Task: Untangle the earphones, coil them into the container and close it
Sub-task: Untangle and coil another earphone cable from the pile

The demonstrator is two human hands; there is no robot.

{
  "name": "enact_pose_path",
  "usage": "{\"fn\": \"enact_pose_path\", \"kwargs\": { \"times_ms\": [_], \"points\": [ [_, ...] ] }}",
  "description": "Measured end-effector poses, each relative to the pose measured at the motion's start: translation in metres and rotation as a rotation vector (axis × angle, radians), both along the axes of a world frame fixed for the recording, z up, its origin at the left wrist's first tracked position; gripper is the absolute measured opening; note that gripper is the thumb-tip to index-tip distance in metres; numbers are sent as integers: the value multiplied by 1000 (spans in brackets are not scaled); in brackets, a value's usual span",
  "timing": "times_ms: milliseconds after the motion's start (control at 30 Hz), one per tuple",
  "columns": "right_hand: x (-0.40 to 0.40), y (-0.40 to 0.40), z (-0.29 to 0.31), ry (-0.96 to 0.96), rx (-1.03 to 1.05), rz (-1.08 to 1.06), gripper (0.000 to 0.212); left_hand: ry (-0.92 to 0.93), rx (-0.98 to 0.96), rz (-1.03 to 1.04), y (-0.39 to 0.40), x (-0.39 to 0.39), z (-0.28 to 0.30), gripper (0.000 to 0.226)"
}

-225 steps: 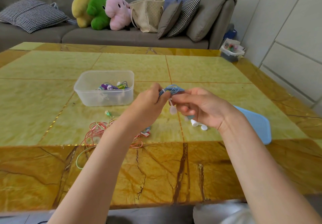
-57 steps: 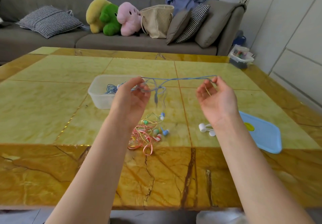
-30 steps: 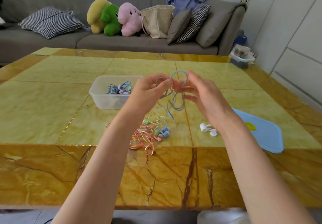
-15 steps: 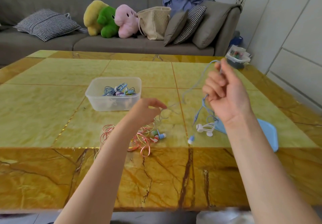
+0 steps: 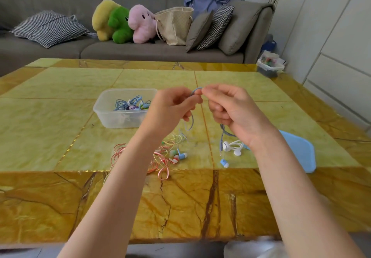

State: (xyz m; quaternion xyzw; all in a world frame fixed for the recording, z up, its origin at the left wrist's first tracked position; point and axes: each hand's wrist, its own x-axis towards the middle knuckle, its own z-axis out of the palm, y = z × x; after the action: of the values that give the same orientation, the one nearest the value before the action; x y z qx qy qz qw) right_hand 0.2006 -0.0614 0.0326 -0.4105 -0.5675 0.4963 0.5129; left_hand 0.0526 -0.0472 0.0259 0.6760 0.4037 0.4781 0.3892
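Observation:
Above the table's middle, my left hand (image 5: 172,108) and my right hand (image 5: 230,110) both pinch a blue earphone cable (image 5: 192,120). A small loop of it shows between their fingertips. The rest of the cable hangs down, with one blue earbud (image 5: 224,163) lying on the table. The clear plastic container (image 5: 112,117) stands to the left, holding several coiled earphones (image 5: 130,104). A tangle of pink and yellow earphones (image 5: 162,155) lies under my left wrist. White earphones (image 5: 233,147) lie beside the blue lid (image 5: 299,151) at the right.
The yellow marble table (image 5: 60,121) has its near edge close to me. Behind it stands a grey sofa (image 5: 140,51) with plush toys, cushions and a beige bag. A small box (image 5: 269,67) sits off the table's far right corner.
My right hand came down and left from its raised spot, and my left hand rose from the table. The two now meet on the blue cable with a loop between them.

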Motion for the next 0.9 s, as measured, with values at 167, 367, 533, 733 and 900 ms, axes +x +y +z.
{"fn": "enact_pose_path", "kwargs": {
  "times_ms": [167,367,533,733,900],
  "points": [
    [0,4,-7,-249,19,-177,7,-134,-98,193,7,-18,-5,23],
    [4,7,-14,-428,-33,-174,11,-259,-181,465,19,-36,-17,27],
    [5,9,-17,-437,3,-203,12,400,-122,384,21,-36,-25,33],
    [-6,11,-21,-650,160,-279,16,677,297,-12,3,-3,-18,62],
    [-7,10,-19,-593,197,-267,10,538,274,28,3,-2,-23,23]
  ]
}}
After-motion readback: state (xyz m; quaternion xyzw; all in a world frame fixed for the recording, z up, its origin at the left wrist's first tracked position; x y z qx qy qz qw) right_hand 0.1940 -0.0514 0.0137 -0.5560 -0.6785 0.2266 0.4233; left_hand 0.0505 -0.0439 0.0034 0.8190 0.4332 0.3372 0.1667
